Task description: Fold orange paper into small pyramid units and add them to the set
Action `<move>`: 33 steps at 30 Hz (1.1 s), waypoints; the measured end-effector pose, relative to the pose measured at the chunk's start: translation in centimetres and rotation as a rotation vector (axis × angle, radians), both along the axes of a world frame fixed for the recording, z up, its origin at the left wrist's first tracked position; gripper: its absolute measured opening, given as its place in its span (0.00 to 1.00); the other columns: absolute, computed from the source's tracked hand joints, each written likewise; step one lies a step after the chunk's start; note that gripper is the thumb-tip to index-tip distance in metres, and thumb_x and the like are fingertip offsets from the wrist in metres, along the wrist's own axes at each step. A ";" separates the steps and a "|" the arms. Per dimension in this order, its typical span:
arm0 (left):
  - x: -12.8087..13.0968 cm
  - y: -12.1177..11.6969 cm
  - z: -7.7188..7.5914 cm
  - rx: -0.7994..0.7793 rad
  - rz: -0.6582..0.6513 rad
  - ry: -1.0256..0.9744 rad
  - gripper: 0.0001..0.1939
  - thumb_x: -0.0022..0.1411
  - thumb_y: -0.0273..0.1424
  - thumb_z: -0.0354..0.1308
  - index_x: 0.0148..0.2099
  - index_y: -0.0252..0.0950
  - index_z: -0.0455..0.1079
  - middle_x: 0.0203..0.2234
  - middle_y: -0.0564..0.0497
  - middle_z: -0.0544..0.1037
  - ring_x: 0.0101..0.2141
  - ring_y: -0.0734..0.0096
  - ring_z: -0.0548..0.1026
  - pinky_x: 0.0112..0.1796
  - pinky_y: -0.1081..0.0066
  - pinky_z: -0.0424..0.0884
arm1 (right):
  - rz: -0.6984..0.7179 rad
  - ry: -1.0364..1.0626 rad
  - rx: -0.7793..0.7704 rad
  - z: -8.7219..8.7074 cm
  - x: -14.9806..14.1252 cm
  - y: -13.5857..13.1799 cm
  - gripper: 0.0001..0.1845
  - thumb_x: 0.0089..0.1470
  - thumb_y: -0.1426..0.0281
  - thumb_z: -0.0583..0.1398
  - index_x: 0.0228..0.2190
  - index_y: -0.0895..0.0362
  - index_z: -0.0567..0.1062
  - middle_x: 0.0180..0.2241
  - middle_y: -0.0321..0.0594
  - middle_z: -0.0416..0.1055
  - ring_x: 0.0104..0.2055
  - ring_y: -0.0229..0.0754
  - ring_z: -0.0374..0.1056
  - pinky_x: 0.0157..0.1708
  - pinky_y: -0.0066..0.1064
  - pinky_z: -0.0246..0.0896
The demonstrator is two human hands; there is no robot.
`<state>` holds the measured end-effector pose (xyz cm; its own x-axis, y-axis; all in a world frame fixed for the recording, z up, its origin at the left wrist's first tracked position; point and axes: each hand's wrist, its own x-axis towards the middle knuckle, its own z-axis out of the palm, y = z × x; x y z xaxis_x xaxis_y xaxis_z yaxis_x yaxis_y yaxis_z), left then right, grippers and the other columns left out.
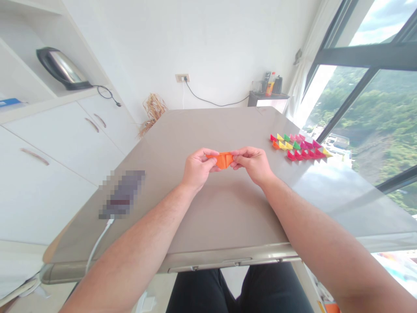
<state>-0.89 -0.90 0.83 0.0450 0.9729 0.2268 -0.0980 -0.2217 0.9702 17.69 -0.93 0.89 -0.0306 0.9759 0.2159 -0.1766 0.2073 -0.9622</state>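
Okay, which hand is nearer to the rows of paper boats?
The right. The right hand is just to the left of the boats and a bit closer to the person; the left hand is farther left, across the orange paper.

Both forearms reaching forward, left hand (199, 168) and right hand (253, 163) pinching, fingertips facing inward

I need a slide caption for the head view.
Left hand and right hand pinch orange paper; colourful folded pieces sit in rows.

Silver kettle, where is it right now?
In the head view, the silver kettle sits at upper left, on the open shelf above the white cabinet doors.
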 end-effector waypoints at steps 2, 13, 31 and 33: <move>0.0 -0.1 0.1 -0.003 0.011 0.002 0.08 0.54 0.30 0.65 0.38 0.36 0.75 0.28 0.51 0.81 0.32 0.65 0.81 0.33 0.63 0.81 | -0.017 0.017 -0.012 0.2 0.1 -0.1 0.07 0.39 0.70 0.69 0.27 0.57 0.81 0.22 0.39 0.78 0.25 0.41 0.75 0.31 0.35 0.73; 0.4 -0.3 -0.3 0.011 -0.108 0.065 0.11 0.53 0.33 0.69 0.38 0.37 0.74 0.26 0.52 0.81 0.29 0.66 0.81 0.32 0.65 0.80 | 0.049 -0.218 0.079 0.0 -0.1 -0.3 0.08 0.43 0.68 0.68 0.30 0.56 0.80 0.29 0.37 0.77 0.28 0.37 0.69 0.29 0.32 0.67; 1.0 0.0 -1.1 0.066 0.076 0.153 0.07 0.51 0.28 0.65 0.35 0.39 0.73 0.22 0.56 0.78 0.26 0.70 0.78 0.29 0.71 0.73 | -0.067 -0.307 0.097 -0.6 -1.9 -0.6 0.08 0.46 0.67 0.65 0.32 0.55 0.78 0.28 0.36 0.76 0.26 0.37 0.67 0.26 0.30 0.61; 1.2 0.0 -0.9 0.038 0.060 0.077 0.07 0.50 0.26 0.64 0.33 0.39 0.72 0.22 0.56 0.77 0.25 0.71 0.77 0.29 0.71 0.73 | -0.044 -0.298 0.121 -0.7 -1.9 -0.5 0.08 0.48 0.67 0.65 0.33 0.55 0.78 0.30 0.38 0.78 0.28 0.38 0.69 0.28 0.31 0.63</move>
